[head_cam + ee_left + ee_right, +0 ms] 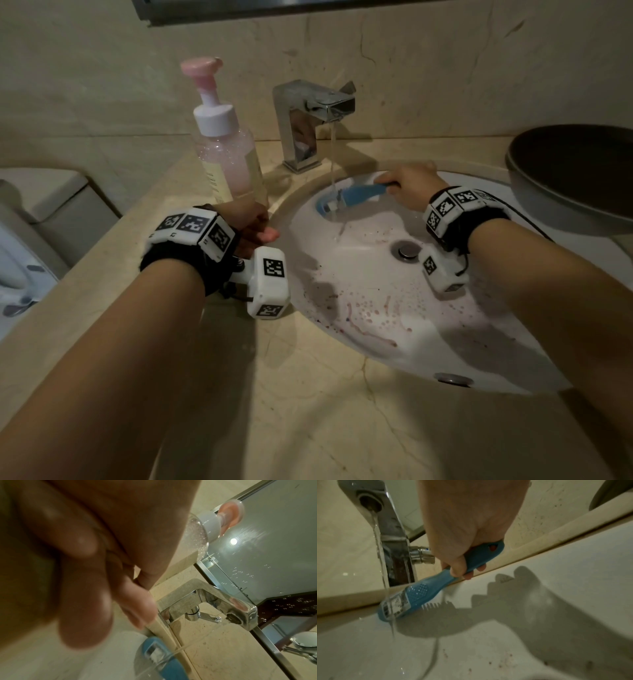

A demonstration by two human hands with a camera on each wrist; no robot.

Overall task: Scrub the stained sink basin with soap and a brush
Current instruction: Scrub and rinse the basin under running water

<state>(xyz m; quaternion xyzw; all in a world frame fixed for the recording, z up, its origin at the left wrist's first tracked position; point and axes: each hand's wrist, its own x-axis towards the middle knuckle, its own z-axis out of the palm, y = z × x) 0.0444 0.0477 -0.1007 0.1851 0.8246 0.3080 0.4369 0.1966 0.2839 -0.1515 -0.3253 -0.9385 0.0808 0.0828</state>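
My right hand (407, 188) grips the handle of a blue brush (356, 195) at the back of the white sink basin (394, 308). The brush head (397, 605) lies under the water stream running from the chrome faucet (308, 116). Reddish stains and specks dot the basin's floor and front wall. A clear soap bottle (229, 154) with a pink pump stands on the counter left of the faucet. My left hand (255, 226) sits in front of the bottle's base at the basin's rim. Its fingers (85, 615) are loosely curled with nothing seen inside them.
The drain plug (407, 250) sits mid-basin and an overflow hole (454, 379) is in the near wall. A dark bowl (575, 171) stands on the beige counter (308, 411) at the right. A toilet (20, 240) is at the left, below the counter.
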